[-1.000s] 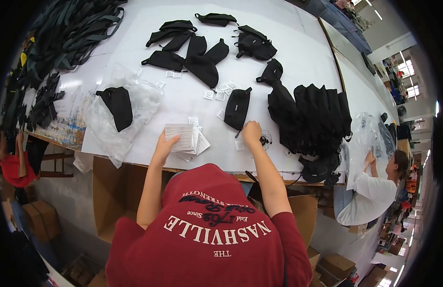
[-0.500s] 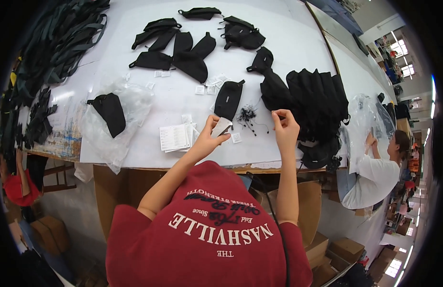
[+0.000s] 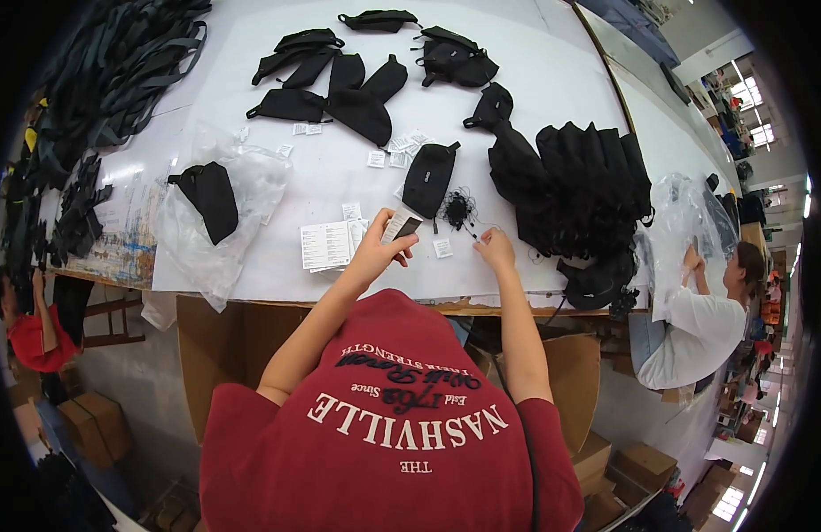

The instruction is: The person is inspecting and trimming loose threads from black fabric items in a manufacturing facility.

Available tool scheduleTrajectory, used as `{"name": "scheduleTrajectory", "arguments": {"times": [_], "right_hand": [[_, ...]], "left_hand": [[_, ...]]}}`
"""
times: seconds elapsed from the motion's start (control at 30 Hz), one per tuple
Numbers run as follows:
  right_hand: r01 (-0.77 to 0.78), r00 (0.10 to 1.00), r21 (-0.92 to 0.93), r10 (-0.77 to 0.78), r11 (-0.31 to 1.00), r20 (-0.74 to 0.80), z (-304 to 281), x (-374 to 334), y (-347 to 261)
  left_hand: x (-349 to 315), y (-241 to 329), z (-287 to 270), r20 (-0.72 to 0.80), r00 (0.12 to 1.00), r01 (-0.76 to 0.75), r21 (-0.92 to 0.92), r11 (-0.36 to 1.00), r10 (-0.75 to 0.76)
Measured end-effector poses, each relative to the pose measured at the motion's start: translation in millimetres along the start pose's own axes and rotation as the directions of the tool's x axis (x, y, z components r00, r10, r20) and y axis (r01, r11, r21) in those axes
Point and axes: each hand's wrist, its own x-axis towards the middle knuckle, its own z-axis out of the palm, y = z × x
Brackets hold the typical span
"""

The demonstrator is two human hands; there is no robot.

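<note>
My left hand [image 3: 375,252] is closed on a small hang tag [image 3: 400,227], white with a dark panel, held just below the near end of a flat black pouch [image 3: 431,177]. To the right, my right hand [image 3: 496,249] pinches with thumb and forefinger at a thin black string by the near side of a tangle of black tag strings [image 3: 458,207]. Its exact grip on the string is too small to see fully. A stack of printed white cards [image 3: 326,246] lies left of my left hand. A small white label [image 3: 442,247] rests between my hands.
Several black pouches [image 3: 357,111] lie across the far table, near small white labels [image 3: 409,144]. A big row of black pouches [image 3: 592,191] stands on the right. A pouch on clear plastic [image 3: 251,199] and dark straps [image 3: 118,89] are left. Co-workers sit at both sides.
My right hand has come down and left, from beside the black pouches to the edge of the string tangle. My left hand has shifted slightly left, turning the tag so its dark panel shows more.
</note>
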Motion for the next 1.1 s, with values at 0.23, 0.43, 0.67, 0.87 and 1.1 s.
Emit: {"name": "scheduleTrajectory", "arguments": {"times": [0.23,0.43,0.67,0.87,1.1], "right_hand": [[0.139,0.969,0.229,-0.085,0.963,-0.231,-7,-16,3],[0.262,0.909,0.382,-0.093,0.886,-0.407,-67,-34,-27],[-0.053,0.881,0.115,0.101,0.992,-0.462,0,0,17],[-0.108,0.961,0.027,0.111,0.994,-0.251,-6,7,28],[0.259,0.966,0.711,-0.175,0.654,-0.190,-110,-55,-14]], "left_hand": [[-1,-6,1,0.013,0.999,0.032,0.000,0.999,-0.032],[3,-9,0,0.001,0.999,0.048,0.030,0.998,-0.048],[-3,-14,2,0.021,0.996,0.091,0.070,0.993,-0.092],[-5,-23,-8,-0.021,0.995,0.097,0.036,0.995,-0.096],[-3,-22,-8,-0.033,0.996,0.084,0.034,0.996,-0.083]]}}
